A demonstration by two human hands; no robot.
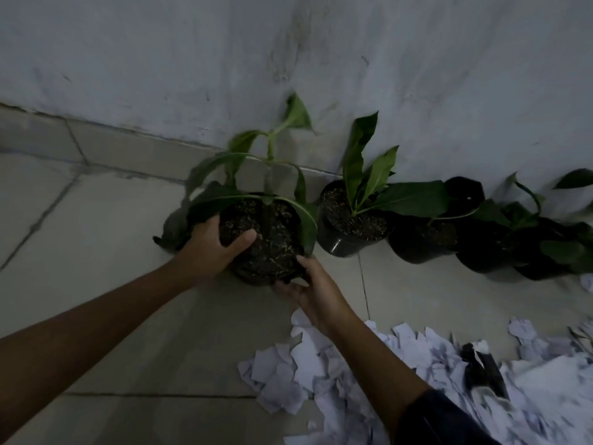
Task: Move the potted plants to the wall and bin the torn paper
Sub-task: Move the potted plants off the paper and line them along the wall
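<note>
A potted plant [272,232] in a black pot with long green leaves is near the grey wall [288,53]. My left hand [213,248] grips its left rim, thumb lying over the soil. My right hand [313,290] holds the pot's lower right side from beneath. To its right a row of several more black potted plants [353,220] stands along the wall's foot. A heap of torn white paper [369,370] lies on the tiled floor at the lower right, under my right forearm.
The pale tiled floor [96,252] stretches to the left of the pot. A dark object [481,370] lies half buried in the paper at the right. More leaves and pots run off the right edge.
</note>
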